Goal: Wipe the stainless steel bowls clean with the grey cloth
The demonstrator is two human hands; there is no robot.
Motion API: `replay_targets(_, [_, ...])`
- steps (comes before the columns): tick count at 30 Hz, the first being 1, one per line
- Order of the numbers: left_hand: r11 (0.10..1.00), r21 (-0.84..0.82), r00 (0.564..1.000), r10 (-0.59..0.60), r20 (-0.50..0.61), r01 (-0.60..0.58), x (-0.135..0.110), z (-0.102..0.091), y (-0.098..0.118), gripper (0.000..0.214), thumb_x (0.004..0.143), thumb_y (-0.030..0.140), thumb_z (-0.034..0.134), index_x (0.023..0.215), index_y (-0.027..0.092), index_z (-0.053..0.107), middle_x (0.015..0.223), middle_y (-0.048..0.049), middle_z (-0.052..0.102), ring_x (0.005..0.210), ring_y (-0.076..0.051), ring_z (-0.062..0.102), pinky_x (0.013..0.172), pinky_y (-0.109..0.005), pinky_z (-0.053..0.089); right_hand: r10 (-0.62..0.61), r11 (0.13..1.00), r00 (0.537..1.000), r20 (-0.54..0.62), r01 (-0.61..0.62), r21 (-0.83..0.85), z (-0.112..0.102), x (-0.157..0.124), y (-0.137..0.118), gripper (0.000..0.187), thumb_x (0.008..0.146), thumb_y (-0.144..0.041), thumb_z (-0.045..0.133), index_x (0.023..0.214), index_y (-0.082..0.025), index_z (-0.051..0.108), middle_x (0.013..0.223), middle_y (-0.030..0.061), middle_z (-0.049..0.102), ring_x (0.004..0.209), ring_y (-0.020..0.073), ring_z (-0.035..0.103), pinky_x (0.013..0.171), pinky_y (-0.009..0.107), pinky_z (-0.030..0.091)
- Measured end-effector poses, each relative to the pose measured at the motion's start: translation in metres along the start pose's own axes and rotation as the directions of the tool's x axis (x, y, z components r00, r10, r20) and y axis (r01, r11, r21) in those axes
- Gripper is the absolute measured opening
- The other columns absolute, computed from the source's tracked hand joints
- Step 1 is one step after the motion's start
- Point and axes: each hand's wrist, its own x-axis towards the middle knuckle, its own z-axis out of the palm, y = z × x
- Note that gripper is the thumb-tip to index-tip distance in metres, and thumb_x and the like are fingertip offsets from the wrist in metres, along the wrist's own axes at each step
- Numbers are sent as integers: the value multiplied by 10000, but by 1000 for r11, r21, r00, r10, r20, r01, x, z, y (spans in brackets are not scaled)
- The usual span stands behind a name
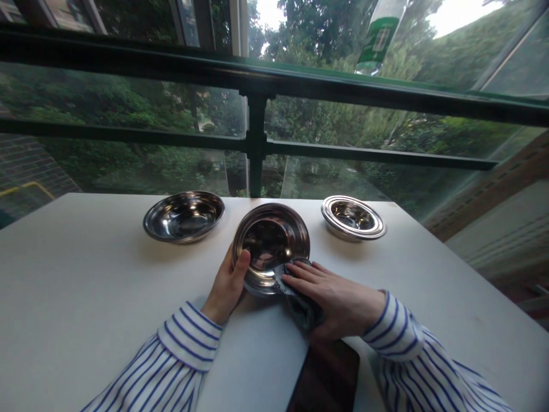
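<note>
A shiny metal bowl (270,240) is tilted toward me above the middle of the white table. My left hand (227,283) grips its left side, with the thumb over the rim and the other fingers behind it. My right hand (334,294) presses a dark grey cloth (302,306) against the bowl's lower right rim. Its fingers lie stretched over the cloth, and part of the cloth hangs down below them. Just under the right hand, a dark phone (328,377) lies flat on the table.
On the white table (86,286), a wide metal bowl (184,217) stands at the back left. A smaller wide-rimmed metal bowl (354,217) is at the back right. Behind the table runs a green railing (171,63) with glass, and a green-labelled plastic bottle (380,40) stands on it.
</note>
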Motion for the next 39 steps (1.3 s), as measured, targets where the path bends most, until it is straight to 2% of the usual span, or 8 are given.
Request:
replay_targets(5, [997, 67, 1000, 24, 1, -24, 1, -1, -2, 568, 841, 512, 471, 1301, 179, 477, 1291, -91, 568, 1215, -256, 478, 1044, -381, 317, 29, 999, 994, 105, -31, 19, -3, -1, -1, 1086, 551, -324, 787, 1452, -180, 197, 1502, 206, 132, 1367, 402, 87, 1056, 627, 132])
replay_targets(9, [992, 105, 997, 76, 5, -76, 0, 2, 0, 550, 850, 505, 461, 1305, 196, 476, 1326, -76, 537, 1242, -246, 446, 1061, -369, 294, 47, 999, 991, 127, -48, 12, -4, 0, -1, 1094, 551, -317, 795, 1455, -209, 189, 1508, 194, 122, 1366, 406, 88, 1059, 620, 135])
replay_targets(17, [998, 55, 999, 31, -17, -30, 1, 0, -2, 546, 853, 502, 463, 1314, 210, 466, 1311, -75, 553, 1225, -246, 468, 1049, -372, 316, 16, 1000, 1000, 14, -16, -11, 2, 11, -4, 997, 611, -337, 799, 1436, -193, 258, 1480, 226, 208, 1355, 401, 166, 1061, 578, 205])
replay_targets(23, [999, 28, 999, 34, -34, -33, 1, 2, 0, 541, 838, 506, 487, 1291, 210, 498, 1263, -75, 592, 1220, -258, 474, 1036, -380, 338, -26, 1000, 999, -35, 25, -18, 6, 17, -4, 924, 658, -366, 772, 1426, -210, 282, 1466, 209, 262, 1346, 384, 222, 1054, 568, 232])
replay_targets(29, [999, 13, 999, 29, -19, -29, 1, 2, -1, 546, 848, 501, 473, 1308, 208, 470, 1299, -75, 563, 1195, -247, 499, 1033, -381, 342, -61, 996, 994, -89, 55, -73, 3, 15, -8, 793, 746, -427, 686, 1409, -196, 318, 1432, 197, 342, 1324, 355, 295, 1048, 540, 261])
replay_targets(31, [999, 28, 999, 35, -9, -35, 2, 1, -1, 542, 857, 496, 460, 1319, 211, 455, 1313, -73, 551, 1213, -240, 482, 1040, -375, 333, -54, 994, 990, -129, 41, -102, 3, 15, -10, 677, 806, -435, 613, 1389, -207, 357, 1400, 172, 402, 1303, 338, 341, 1047, 547, 255])
replay_targets(35, [996, 68, 998, 54, -33, -51, 2, 1, 0, 537, 856, 503, 455, 1307, 211, 472, 1301, -69, 561, 1228, -239, 465, 1055, -370, 310, -15, 973, 968, -251, -44, -226, 7, 20, -8, 387, 915, -289, 438, 1294, -228, 485, 1307, 113, 523, 1229, 293, 443, 1026, 539, 296])
replay_targets(39, [997, 58, 998, 60, -27, -58, 3, 2, 0, 567, 844, 529, 453, 1310, 205, 465, 1290, -79, 567, 1237, -255, 457, 1058, -390, 306, -81, 960, 943, -324, -13, -278, 11, 29, -2, 341, 898, -181, 429, 1215, -178, 554, 1244, 124, 571, 1170, 271, 498, 1004, 496, 364])
